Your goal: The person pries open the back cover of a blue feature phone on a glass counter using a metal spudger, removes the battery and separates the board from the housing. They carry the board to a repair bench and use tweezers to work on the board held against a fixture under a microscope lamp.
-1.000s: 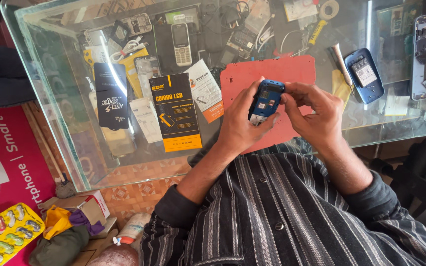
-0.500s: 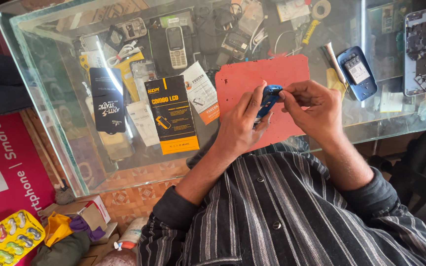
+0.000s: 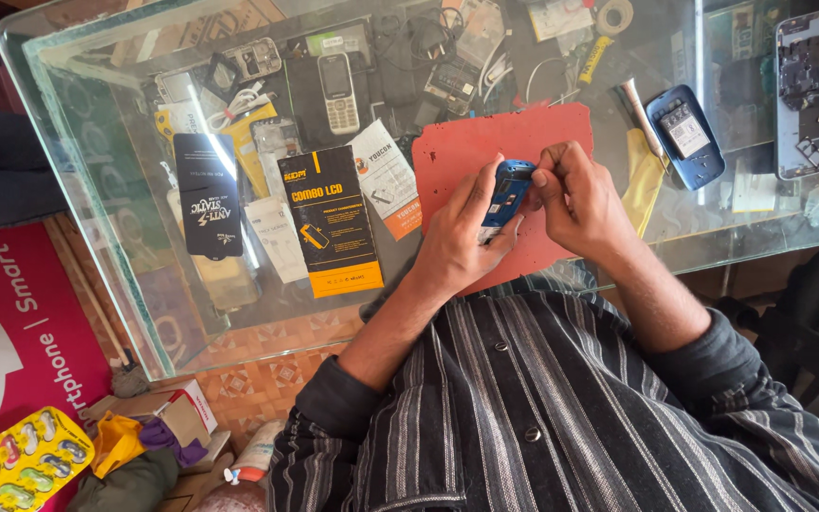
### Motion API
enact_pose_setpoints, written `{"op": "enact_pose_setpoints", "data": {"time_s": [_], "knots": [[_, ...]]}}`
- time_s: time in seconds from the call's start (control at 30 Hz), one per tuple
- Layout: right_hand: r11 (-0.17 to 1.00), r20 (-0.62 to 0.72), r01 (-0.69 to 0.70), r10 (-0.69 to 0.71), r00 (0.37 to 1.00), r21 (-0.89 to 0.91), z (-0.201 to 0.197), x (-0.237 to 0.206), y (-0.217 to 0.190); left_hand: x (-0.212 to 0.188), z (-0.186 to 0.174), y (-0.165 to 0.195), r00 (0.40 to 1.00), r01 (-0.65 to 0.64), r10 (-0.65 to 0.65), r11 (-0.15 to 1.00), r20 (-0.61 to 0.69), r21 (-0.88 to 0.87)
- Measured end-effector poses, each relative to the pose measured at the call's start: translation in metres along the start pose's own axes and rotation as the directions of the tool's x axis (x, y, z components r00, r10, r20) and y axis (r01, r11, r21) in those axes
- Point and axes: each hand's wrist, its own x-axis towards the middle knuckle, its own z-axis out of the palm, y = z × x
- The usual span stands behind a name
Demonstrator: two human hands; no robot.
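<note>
Over the red mat [image 3: 485, 142] on the glass bench [image 3: 144, 313], I see the small blue phone [image 3: 504, 194] held up between both hands, just clear of the mat. My left hand [image 3: 457, 242] is clenched around its lower body, fingers wrapped behind and thumb along the side. My right hand [image 3: 575, 194] pinches the top edge with fingertips closed tight on it. I judge the phone light, stiff and slick-shelled, with fragile parts inside; holding it by the long side edges looks safest. Another blue phone back [image 3: 684, 137] lies well apart on the right.
</note>
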Motion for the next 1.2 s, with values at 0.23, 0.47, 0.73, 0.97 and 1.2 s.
{"op": "enact_pose_setpoints", "data": {"time_s": [0.23,0.47,0.73,0.97,1.2], "knots": [[0.990,0.100,0.141,-0.141,0.985,0.008,-0.010,0.006,0.001,-0.001,0.003,-0.002,1.000,-0.021,0.021,1.000,-0.006,0.010],[0.974,-0.021,0.181,-0.185,0.983,-0.134,-0.022,-0.006,0.007,0.000,0.003,-0.012,0.986,0.114,-0.127,0.986,-0.108,-0.121],[0.641,-0.229,-0.222,0.073,0.971,-0.735,-0.115,-0.054,0.070,0.001,0.005,-0.026,0.925,0.305,-0.380,0.728,0.008,-0.614],[0.644,-0.254,-0.245,0.081,0.964,-0.725,-0.119,-0.056,0.081,-0.004,0.000,-0.034,0.894,0.368,-0.424,0.507,0.145,-0.780],[0.868,-0.138,-0.079,0.012,0.990,-0.490,-0.074,-0.033,0.000,0.002,0.004,-0.036,0.952,0.237,-0.266,0.319,0.154,-0.918]]}}
